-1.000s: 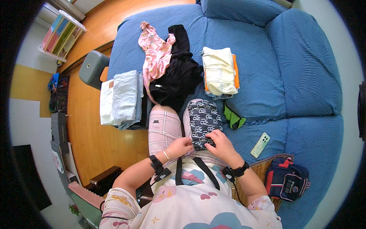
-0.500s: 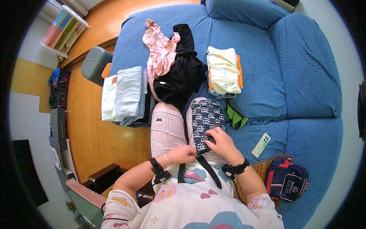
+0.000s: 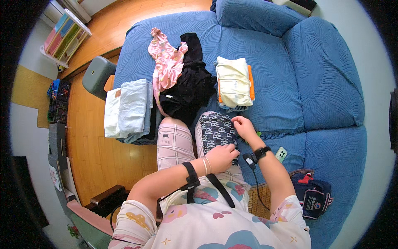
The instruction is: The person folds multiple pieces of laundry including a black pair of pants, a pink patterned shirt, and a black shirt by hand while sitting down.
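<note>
Farther along the printed cloth [image 3: 215, 130] than half a second earlier, a person's right hand [image 3: 244, 125] now sits at its upper right edge, while the left hand [image 3: 223, 157] has crossed from the lower left corner to the lower right. Navy with white lettering, the cloth lies lengthwise over the right thigh of pale pink checked trousers [image 3: 175, 145]; its exact kind of garment cannot be told. Thumb and fingers of the right hand curl in at the edge, and the left hand's fingers bend together over the near end; whether either pinches fabric cannot be told.

Judging by the hands, the step under way is a straightening or gathering of that right-hand side. Such a move calls for a sure hold at both ends, with the cloth kept flat on the thigh.

Just beyond, a black garment [image 3: 190, 85] lies crumpled on the blue sofa cover [image 3: 273, 79], partly beneath a pink printed garment [image 3: 168, 64]. Folded clothes flank the pair: a light blue and white stack [image 3: 134, 101] at left, a cream and orange stack [image 3: 234, 81] at right. Past the right forearm lie a pale green phone [image 3: 281, 154] and a navy backpack [image 3: 313, 199].
</note>
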Tool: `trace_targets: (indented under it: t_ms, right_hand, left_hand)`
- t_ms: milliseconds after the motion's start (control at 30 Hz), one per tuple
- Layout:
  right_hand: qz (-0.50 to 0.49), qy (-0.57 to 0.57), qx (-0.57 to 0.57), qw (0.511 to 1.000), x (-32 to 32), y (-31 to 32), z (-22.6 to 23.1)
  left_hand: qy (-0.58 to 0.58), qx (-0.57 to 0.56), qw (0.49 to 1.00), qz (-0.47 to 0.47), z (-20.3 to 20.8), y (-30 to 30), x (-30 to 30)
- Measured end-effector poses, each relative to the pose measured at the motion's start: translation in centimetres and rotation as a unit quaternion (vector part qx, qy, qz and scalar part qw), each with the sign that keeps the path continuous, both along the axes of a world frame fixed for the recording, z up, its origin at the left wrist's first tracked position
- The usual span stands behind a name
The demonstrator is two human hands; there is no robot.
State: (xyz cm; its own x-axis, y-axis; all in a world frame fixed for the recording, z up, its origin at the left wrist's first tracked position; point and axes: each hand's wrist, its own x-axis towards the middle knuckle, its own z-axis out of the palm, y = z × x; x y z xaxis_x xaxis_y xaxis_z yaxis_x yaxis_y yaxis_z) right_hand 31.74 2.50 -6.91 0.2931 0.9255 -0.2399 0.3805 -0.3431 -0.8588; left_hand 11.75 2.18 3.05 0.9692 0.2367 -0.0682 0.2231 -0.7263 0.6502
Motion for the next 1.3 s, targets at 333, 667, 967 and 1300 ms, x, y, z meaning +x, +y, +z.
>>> trace_targets:
  t_ms: [333, 667, 967, 1300]
  right_hand:
    - [0.149, -0.130, -0.066, 0.978, -0.2, 2.7, 0.3]
    - [-0.009, -0.186, 0.065, 0.980, 1.2, 3.9, -1.5]
    - [0.104, -0.155, 0.141, 0.972, -1.6, 4.7, 2.9]
    - [0.464, -0.299, 0.100, 0.828, -7.3, 7.1, 2.5]
  left_hand:
    - [0.108, -0.009, 0.994, 0.000, -1.8, 0.3, 1.5]
    - [0.101, -0.116, 0.988, -0.007, -1.7, -0.5, 0.8]
    - [0.008, -0.015, 0.996, 0.091, -0.7, 1.0, 0.2]
    - [0.018, 0.108, 0.989, 0.096, -3.6, 0.3, -2.1]
